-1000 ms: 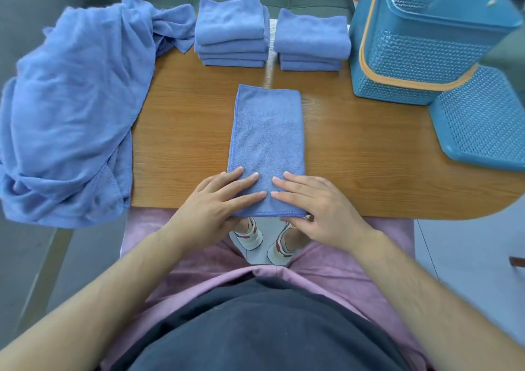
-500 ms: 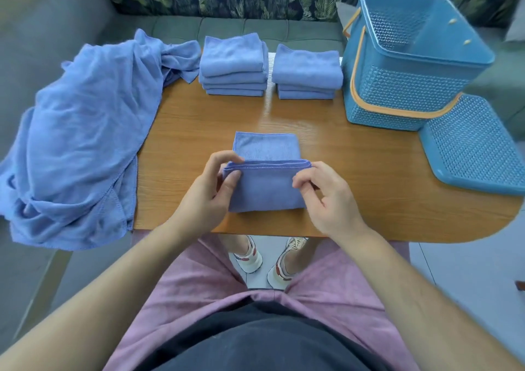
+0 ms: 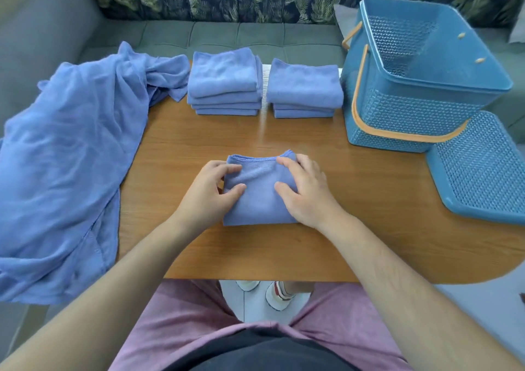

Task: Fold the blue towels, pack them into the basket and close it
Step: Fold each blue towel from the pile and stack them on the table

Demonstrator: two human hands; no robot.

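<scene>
Folding has just made the towel (image 3: 258, 197) small: a second ago it lay long and flat, and now its near end sits on its far end. It rests in the middle of the frame, on the table (image 3: 355, 200). The left hand (image 3: 210, 191) and right hand (image 3: 305, 193) pinch its far corners with bent fingers. Folded towels wait at the upper middle in a left stack (image 3: 224, 83) and a right stack (image 3: 304, 89). The basket (image 3: 420, 109) stands open at the upper right, its lid (image 3: 483, 171) beside it. A big pile (image 3: 62, 157) at the left is not folded, so I think lots of work is left.
</scene>
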